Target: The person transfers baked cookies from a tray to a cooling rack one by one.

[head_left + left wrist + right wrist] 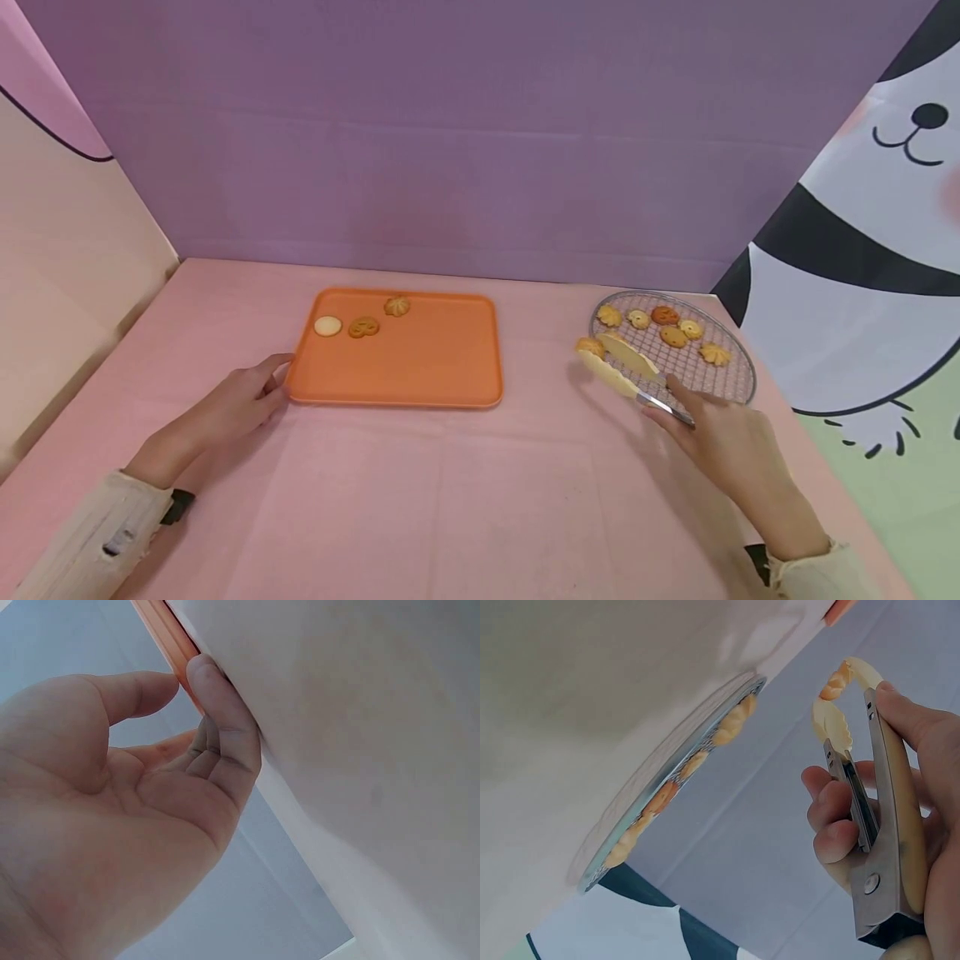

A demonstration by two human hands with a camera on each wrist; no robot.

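Observation:
My right hand (pixel 731 442) grips a pair of metal tongs (pixel 663 408) with cream-coloured scalloped tips. Between those tips is a golden-brown cookie (pixel 836 681), raised over the left edge of a round wire rack (pixel 731 385). Several cookies of different shapes lie on the rack, among them a flower-shaped one (pixel 715 354) and a reddish-brown one (pixel 664 315). At the left edge of an orange tray (pixel 420 367), my left hand (pixel 232 404) pinches the rim with thumb and fingers. The tray bears a pale round cookie (pixel 327 326), a pretzel-shaped cookie (pixel 363 327) and a ridged cookie (pixel 397 306).
A pink cloth (pixel 480 500) covers the table. Behind it rises a purple backdrop (pixel 480 167), and a panda-printed panel (pixel 862 333) stands along the right side. A beige panel (pixel 67 275) borders the left.

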